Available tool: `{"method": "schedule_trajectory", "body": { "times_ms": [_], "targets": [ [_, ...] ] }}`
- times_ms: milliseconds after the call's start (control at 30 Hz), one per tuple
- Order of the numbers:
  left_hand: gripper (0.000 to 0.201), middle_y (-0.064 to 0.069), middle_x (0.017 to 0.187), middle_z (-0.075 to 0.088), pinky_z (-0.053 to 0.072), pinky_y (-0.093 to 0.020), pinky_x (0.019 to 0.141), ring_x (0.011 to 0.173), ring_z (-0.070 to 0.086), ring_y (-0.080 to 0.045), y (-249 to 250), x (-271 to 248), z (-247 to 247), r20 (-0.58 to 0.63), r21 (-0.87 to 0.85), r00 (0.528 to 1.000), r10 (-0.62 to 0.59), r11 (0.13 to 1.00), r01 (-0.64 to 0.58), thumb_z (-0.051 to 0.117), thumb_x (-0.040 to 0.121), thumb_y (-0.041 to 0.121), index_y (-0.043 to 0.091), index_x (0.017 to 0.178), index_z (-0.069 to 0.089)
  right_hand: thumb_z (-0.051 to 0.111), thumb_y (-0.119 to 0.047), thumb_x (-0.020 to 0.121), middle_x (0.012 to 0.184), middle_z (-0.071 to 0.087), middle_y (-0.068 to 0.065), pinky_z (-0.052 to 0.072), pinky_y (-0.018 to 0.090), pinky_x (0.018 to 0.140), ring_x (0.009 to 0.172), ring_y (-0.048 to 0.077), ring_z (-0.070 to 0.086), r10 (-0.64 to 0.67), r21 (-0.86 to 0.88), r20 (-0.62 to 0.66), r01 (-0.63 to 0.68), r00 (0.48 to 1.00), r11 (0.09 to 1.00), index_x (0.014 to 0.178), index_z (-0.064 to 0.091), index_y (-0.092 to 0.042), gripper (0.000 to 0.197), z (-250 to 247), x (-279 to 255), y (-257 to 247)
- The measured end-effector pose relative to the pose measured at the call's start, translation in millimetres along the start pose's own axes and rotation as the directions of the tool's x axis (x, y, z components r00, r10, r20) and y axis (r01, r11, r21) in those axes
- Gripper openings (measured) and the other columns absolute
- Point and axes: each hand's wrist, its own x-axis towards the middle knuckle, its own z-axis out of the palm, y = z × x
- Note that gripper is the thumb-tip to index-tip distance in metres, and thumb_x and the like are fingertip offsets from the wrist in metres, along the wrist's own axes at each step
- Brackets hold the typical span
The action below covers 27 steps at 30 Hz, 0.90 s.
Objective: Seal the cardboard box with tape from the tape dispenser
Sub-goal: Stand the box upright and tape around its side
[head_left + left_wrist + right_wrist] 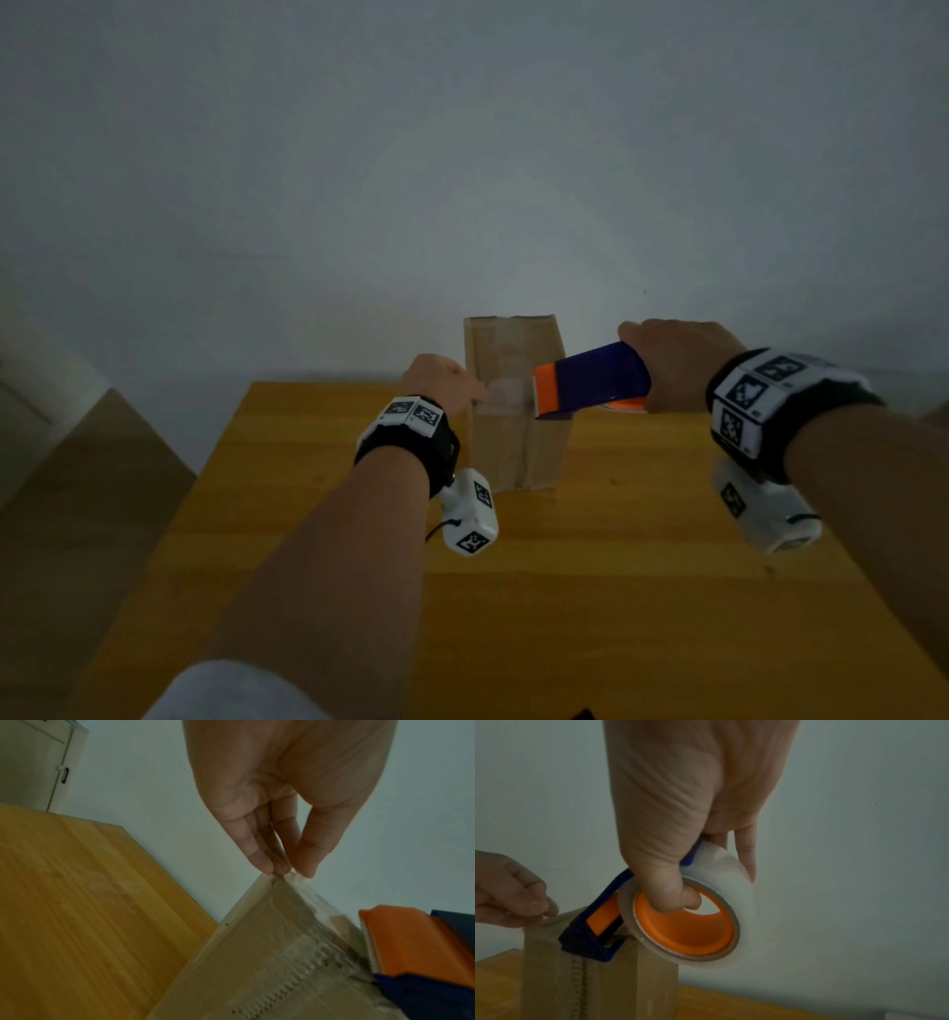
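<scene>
The cardboard box [516, 406] stood upright at frame centre. The right hand [678, 362] gripped the tape dispenser [590, 383], which pointed left; the left hand [444, 380] pinched the tape end [293, 876].

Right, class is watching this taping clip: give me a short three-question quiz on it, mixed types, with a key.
1. True or false: the right hand grips the tape dispenser.
2. What do the left hand fingers hold at the cardboard box edge? A) scissors B) the clear tape end C) a pen
3. Fill in: the box stands upright on a ____ table.

Key: 1 true; 2 B; 3 wooden.
</scene>
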Motion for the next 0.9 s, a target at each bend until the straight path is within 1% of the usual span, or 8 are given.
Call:
{"method": "schedule_trajectory", "body": {
  "times_ms": [167, 300, 533, 633, 700, 733, 800, 900],
  "targets": [
    [0.022, -0.005, 0.097, 0.073, 0.053, -0.031, 0.083, 0.091, 0.065, -0.022, -9, 0, 2, 0.015, 0.015, 1.0, -0.008, 1.0, 0.008, 0.079, 0.072, 0.022, 0.009, 0.089, 0.075, 0.064, -0.025, 0.077, 0.092, 0.05, -0.002, 0.04, 0.027, 0.067, 0.078, 0.013, 0.047, 0.003, -0.001, -0.012, -0.003, 1.0, 1.0, 0.109, 0.044, -0.018, 0.039, 0, -1, 0],
    [0.023, -0.006, 0.099, 0.073, 0.049, -0.028, 0.077, 0.092, 0.066, -0.022, -12, 1, 7, -0.022, -0.011, 1.0, -0.016, 1.0, 0.016, 0.079, 0.072, 0.022, 0.008, 0.09, 0.074, 0.063, -0.025, 0.077, 0.096, 0.052, 0.0, 0.039, 0.028, 0.067, 0.08, 0.014, 0.049, -0.007, -0.002, -0.013, 0.007, 1.0, 1.0, 0.109, 0.044, -0.018, 0.038, 2, -2, 2],
    [0.022, -0.01, 0.097, 0.073, 0.055, -0.033, 0.083, 0.092, 0.067, -0.027, -10, 5, 7, -0.019, -0.029, 0.998, -0.057, 0.998, 0.056, 0.078, 0.073, 0.019, 0.007, 0.092, 0.074, 0.065, -0.023, 0.077, 0.102, 0.054, 0.0, 0.04, 0.028, 0.068, 0.094, 0.019, 0.059, -0.017, -0.002, -0.015, 0.017, 1.0, 1.0, 0.113, 0.044, -0.019, 0.042, 2, 0, 2],
    [0.033, -0.011, 0.102, 0.072, 0.056, -0.035, 0.085, 0.094, 0.068, -0.028, -8, 7, 7, -0.054, -0.019, 0.995, -0.082, 0.997, 0.081, 0.08, 0.072, 0.019, 0.004, 0.099, 0.069, 0.064, -0.022, 0.078, 0.107, 0.056, 0.002, 0.042, 0.028, 0.07, 0.095, 0.019, 0.059, -0.015, -0.017, -0.022, 0.015, 1.0, 1.0, 0.114, 0.044, -0.019, 0.041, 3, 0, 2],
    [0.051, -0.01, 0.107, 0.064, 0.053, -0.035, 0.086, 0.1, 0.063, -0.028, -10, 9, 5, -0.104, -0.015, 0.99, -0.095, 0.995, 0.094, 0.082, 0.07, 0.019, 0.004, 0.11, 0.056, 0.064, -0.022, 0.078, 0.108, 0.056, 0.002, 0.043, 0.028, 0.07, 0.096, 0.02, 0.06, -0.015, -0.024, -0.024, 0.014, 1.0, 1.0, 0.114, 0.044, -0.018, 0.041, 5, 1, 0],
    [0.05, -0.007, 0.102, 0.059, 0.052, -0.033, 0.082, 0.097, 0.061, -0.026, -10, 9, 5, -0.14, 0.028, 0.989, -0.051, 0.998, 0.056, 0.082, 0.07, 0.019, 0.007, 0.108, 0.052, 0.064, -0.022, 0.078, 0.108, 0.056, 0.002, 0.042, 0.028, 0.07, 0.096, 0.02, 0.06, -0.016, -0.023, -0.024, 0.015, 1.0, 1.0, 0.115, 0.044, -0.019, 0.042, 5, 1, 0],
    [0.027, -0.002, 0.091, 0.06, 0.051, -0.031, 0.075, 0.087, 0.06, -0.023, -5, 8, 6, -0.148, 0.224, 0.974, 0.174, 0.965, -0.139, 0.074, 0.075, 0.012, 0.016, 0.091, 0.053, 0.064, -0.023, 0.078, 0.108, 0.056, 0.002, 0.042, 0.028, 0.07, 0.096, 0.02, 0.06, -0.021, -0.024, -0.026, 0.02, 0.999, 1.0, 0.115, 0.044, -0.019, 0.043, 5, 2, -2],
    [0.012, -0.001, 0.089, 0.071, 0.056, -0.033, 0.084, 0.087, 0.066, -0.019, 5, 5, 16, 0.027, 0.381, 0.913, 0.406, 0.841, -0.385, 0.065, 0.078, 0.008, 0.019, 0.077, 0.068, 0.065, -0.023, 0.076, 0.106, 0.057, 0.001, 0.045, 0.028, 0.071, 0.094, 0.019, 0.061, -0.028, -0.036, -0.027, 0.027, 0.999, 0.999, 0.114, 0.045, -0.019, 0.043, 5, 3, 0]
  ]
}}
